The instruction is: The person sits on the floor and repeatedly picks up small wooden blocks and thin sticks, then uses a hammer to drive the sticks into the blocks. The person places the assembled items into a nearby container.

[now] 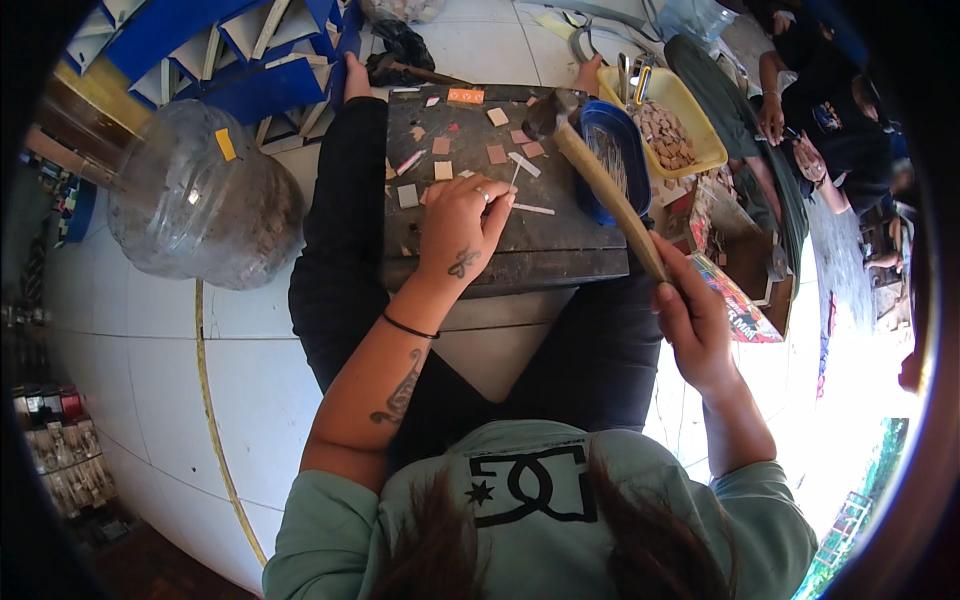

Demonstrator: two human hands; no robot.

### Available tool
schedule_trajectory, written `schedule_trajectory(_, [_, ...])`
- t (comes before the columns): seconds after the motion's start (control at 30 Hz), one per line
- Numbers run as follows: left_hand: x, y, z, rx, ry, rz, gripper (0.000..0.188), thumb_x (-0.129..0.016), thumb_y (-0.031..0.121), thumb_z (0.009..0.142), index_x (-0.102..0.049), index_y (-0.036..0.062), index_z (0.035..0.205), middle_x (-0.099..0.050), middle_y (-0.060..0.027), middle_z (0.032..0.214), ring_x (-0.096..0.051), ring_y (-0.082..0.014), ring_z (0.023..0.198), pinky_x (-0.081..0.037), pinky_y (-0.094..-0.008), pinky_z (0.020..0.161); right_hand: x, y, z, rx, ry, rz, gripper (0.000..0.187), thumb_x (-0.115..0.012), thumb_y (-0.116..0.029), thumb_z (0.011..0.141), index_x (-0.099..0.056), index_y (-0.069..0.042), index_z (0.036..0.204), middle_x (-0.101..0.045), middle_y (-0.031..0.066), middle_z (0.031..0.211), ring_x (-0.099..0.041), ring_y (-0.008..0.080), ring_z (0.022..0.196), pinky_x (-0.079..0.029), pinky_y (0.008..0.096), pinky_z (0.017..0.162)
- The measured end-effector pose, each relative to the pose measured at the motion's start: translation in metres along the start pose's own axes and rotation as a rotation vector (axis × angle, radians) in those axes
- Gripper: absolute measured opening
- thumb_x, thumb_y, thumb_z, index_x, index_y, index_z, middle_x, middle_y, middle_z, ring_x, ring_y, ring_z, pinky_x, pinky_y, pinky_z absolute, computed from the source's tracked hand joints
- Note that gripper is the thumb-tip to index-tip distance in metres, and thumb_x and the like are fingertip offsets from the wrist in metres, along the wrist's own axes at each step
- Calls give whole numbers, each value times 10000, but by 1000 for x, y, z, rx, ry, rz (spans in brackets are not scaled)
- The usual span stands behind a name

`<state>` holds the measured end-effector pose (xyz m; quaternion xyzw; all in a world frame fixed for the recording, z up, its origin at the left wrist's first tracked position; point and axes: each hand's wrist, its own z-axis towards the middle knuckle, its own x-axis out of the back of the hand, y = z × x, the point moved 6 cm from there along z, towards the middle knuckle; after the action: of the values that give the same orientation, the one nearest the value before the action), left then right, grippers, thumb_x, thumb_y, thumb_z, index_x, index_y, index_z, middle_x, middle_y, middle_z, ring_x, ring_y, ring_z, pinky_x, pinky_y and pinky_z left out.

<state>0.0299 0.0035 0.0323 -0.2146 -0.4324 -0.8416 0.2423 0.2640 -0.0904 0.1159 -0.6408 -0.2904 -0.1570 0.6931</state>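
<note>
left hand (462, 222) sits flat-ish on the dark board (560, 250) across the lap, fingertips pinched down around a thin white strip (514, 178), so the fingers are mostly closed on that little piece. right hand (690, 315) is wrapped tight round the wooden handle of a hammer (600, 180), and its head hovers over the top edge of the board, just above the strip.

what could go wrong: those fingertips are right next to where the head would land, so a slightly off swing probably catches a finger. the strip is thin too, and i reckon a heavy hit could snap it or flick bits off the board. the board only rests on the knees, so it could rock.

counts: one hammer, one board, one blue tub (612, 160) just right of the board, one yellow tray (668, 125) of small tiles beside that, one big clear jug (200, 195) on the left. loose pinkish and white tile bits (497, 154) on the board, roughly ten or so, hard to count exactly. another person's hands are off to the upper right.
</note>
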Motion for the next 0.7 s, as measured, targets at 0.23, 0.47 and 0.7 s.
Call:
schedule_trajectory(0.23, [9,-11,0,208,-305,-96,145,-718,128,816,-701,27,918,-621,-84,785,-607,-268,803,-466,-385,760,-22,19,0,-12,-39,-52,424,-523,-45,963,-501,-60,1387,-667,165,1008,-636,219,765,-496,296,748])
schedule_trajectory(0.47, [24,-2,-8,14,-80,63,159,-758,150,800,-691,35,889,-620,-79,812,-591,-231,752,-473,-359,715,-33,22,-4,210,47,-169,480,-534,-11,947,-481,-94,1416,-655,204,1089,-668,363,874,-523,365,778])
schedule_trajectory(0.7, [25,1,-16,-39,-62,163,85,-766,152,782,-747,74,810,-631,-16,813,-559,-220,767,-436,-355,743,-46,30,-10,131,-23,-245,530,-556,-9,928,-478,-154,1432,-586,145,828,-622,334,700,-503,398,638])
